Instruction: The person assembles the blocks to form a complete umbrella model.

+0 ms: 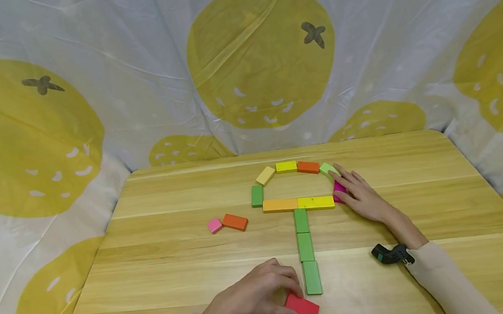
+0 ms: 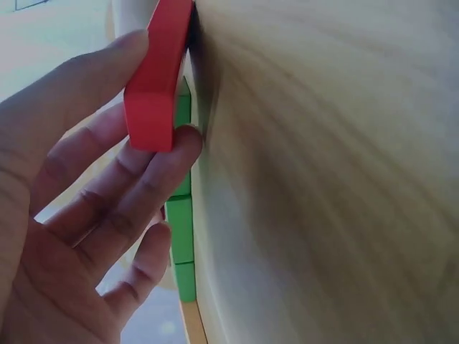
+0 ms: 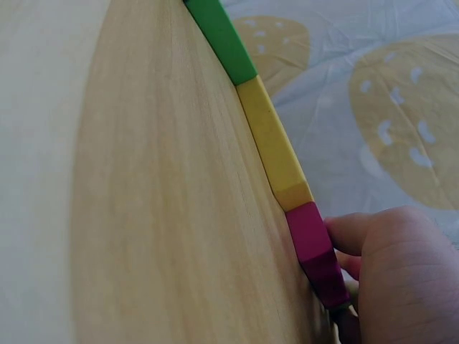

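My left hand [image 1: 266,289] pinches a red block [image 1: 302,308] between thumb and fingers, near the front of the table. In the left wrist view the red block [image 2: 156,86] is tilted, with fingertips on its sides. My right hand [image 1: 361,197] reaches with fairly straight fingers over a magenta block [image 1: 339,190] and a light green block [image 1: 328,169]. In the right wrist view the thumb touches the magenta block [image 3: 315,247], whose far side is partly hidden. Green blocks [image 1: 305,247] run in a column toward the red one.
An orange block [image 1: 280,205] and a yellow block [image 1: 316,202] form a bar, with an arch of small blocks, including a red-orange one [image 1: 308,167], behind. Left of them lie a pink block [image 1: 214,225] and another red-orange block [image 1: 235,222]. A patterned cloth [image 1: 139,87] hangs behind the table.
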Demonstrator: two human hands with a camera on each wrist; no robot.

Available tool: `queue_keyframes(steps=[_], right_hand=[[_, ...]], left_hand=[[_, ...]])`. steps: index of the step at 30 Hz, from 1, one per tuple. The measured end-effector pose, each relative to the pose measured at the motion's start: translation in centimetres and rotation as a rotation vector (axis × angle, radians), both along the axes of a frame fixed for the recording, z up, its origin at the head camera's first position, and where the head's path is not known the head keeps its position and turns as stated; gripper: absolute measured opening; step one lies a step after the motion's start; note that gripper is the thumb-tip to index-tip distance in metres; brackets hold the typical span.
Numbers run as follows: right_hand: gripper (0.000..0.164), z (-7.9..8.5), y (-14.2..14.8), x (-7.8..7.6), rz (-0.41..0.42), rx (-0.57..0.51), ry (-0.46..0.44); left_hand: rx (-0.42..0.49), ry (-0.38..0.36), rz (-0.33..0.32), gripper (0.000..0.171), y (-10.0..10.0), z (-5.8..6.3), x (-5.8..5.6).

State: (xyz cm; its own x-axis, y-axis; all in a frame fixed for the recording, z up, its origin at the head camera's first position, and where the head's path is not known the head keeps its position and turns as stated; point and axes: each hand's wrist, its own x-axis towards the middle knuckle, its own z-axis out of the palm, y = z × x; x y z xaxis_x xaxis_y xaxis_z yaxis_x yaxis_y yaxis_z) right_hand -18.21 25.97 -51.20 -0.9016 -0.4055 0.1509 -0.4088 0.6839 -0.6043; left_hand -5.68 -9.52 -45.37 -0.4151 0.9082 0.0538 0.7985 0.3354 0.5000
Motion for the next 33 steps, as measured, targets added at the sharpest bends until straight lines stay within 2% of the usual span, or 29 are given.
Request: queue_keyframes(steps=[6, 10, 16, 20, 33], right_hand=[[0.059, -0.10, -0.02, -0.18, -0.004, 0.005, 0.017], [0.059, -0.13, 0.01, -0.19, 0.000, 0.002, 0.022], [0.059, -0.20, 0.07, -0.21, -0.003, 0.009, 0.017], [0.059, -0.18, 0.09, -0.15, 0.000, 0.007, 0.006], [0.058, -0.18, 0.06, -0.04, 0.004, 0.003, 0.037]], left_hand=[[0.013, 0.070, 0.046, 0.021, -0.28, -0.09, -0.21], [0.019, 0.081, 0.058, 0.022, -0.45, -0.07, -0.31], [0.050, 0.119, 0.022, 0.022, -0.19, -0.21, -0.17], [0.035, 0.149, 0.002, 0.022, 0.05, -0.46, -0.03], [-0.010, 0.132, 0.036, 0.023, 0.16, -0.34, -0.22]])
